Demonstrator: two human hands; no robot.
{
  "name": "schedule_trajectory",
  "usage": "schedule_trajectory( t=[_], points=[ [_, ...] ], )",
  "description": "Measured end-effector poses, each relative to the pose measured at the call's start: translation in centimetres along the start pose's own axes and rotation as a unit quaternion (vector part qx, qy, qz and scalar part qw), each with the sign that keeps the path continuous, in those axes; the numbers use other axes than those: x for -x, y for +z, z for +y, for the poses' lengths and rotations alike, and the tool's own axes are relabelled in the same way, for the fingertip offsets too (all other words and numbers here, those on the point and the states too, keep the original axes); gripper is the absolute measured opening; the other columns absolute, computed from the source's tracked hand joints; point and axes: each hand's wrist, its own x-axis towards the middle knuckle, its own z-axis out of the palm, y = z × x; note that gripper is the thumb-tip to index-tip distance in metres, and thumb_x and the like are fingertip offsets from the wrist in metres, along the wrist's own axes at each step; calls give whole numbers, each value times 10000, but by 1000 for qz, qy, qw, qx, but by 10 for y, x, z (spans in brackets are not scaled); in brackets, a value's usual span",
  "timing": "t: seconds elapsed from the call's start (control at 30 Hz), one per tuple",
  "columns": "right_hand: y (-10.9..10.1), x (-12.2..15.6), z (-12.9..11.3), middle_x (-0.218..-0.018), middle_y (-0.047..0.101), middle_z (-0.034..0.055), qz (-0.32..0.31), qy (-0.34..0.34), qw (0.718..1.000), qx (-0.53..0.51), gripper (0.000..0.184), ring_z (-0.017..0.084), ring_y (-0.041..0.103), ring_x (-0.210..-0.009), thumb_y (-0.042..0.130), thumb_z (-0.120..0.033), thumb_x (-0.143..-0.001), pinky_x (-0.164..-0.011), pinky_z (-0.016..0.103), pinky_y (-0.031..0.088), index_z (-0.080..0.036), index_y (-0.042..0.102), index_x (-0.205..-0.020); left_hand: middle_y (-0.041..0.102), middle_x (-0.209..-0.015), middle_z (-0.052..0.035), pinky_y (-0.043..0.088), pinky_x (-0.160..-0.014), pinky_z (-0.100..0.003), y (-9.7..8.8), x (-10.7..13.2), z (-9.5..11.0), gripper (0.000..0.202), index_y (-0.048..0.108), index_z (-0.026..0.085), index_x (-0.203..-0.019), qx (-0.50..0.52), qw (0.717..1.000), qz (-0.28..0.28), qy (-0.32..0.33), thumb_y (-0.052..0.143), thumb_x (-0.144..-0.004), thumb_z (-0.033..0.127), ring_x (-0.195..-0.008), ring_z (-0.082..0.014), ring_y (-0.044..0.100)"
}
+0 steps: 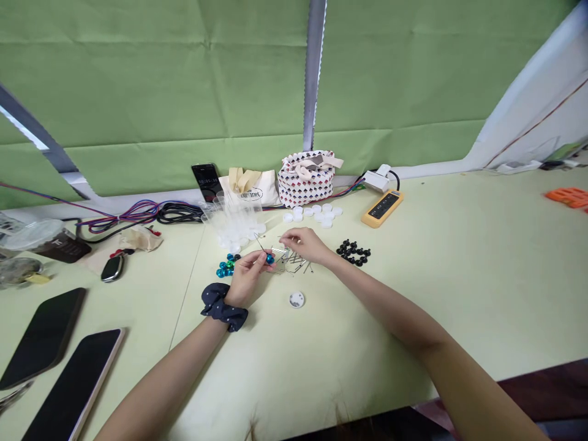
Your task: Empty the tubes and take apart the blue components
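Observation:
My left hand, with a dark dotted scrunchie at its wrist, pinches a shiny blue ball; a thin metal rod sticks up from the same grip. My right hand reaches over a loose pile of thin metal rods, thumb and fingers pinched together. Whatever sits between those fingertips is too small to make out. Several blue and green balls lie left of my left hand. Closer to me is a small white cap with tiny grey pieces inside. Black knobbed parts are grouped right of my right forearm.
Clear tubes and white caps stand behind the hands. Farther back are a patterned pouch, an upright phone and a yellow power strip. Cables, a cup and two dark devices occupy the left.

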Motion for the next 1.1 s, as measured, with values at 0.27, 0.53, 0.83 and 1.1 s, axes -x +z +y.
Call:
schedule_trajectory(
  t=[0.27, 0.53, 0.83, 1.1],
  points=[
    [5, 7, 7, -785, 657, 35, -113, 16, 968, 223, 175, 135, 573, -714, 595, -50, -731, -655, 223, 389, -176, 704, -784, 675, -883, -69, 497, -615, -281, 0, -1, 0, 268, 679, 153, -899, 1, 1000, 24, 21, 685, -758, 381, -634, -133, 625],
    [15, 6, 12, -855, 608, 48, -111, 21, 960, 254, 95, 150, 556, -792, 609, -96, -774, -679, 232, 360, -173, 663, -790, 683, -834, -66, 492, -593, -279, -1, 0, 0, 310, 681, 147, -925, -7, 999, 39, 7, 718, -723, 379, -602, -131, 617],
    [10, 2, 19, -878, 605, 55, -101, 2, 969, 227, 100, 141, 549, -819, 554, -109, -822, -701, 219, 367, -154, 643, -812, 677, -825, -73, 498, -613, -293, 0, -1, -1, 315, 685, 140, -929, 7, 999, 31, 8, 703, -736, 388, -621, -142, 622],
    [-19, 6, 2, -802, 649, 29, -245, -11, 931, 272, 130, 132, 562, -736, 617, -62, -691, -613, 197, 337, -158, 662, -765, 666, -832, -66, 483, -605, -272, -1, -1, -3, 276, 683, 138, -922, 11, 999, 31, 6, 690, -758, 360, -617, -125, 608]
  ],
)
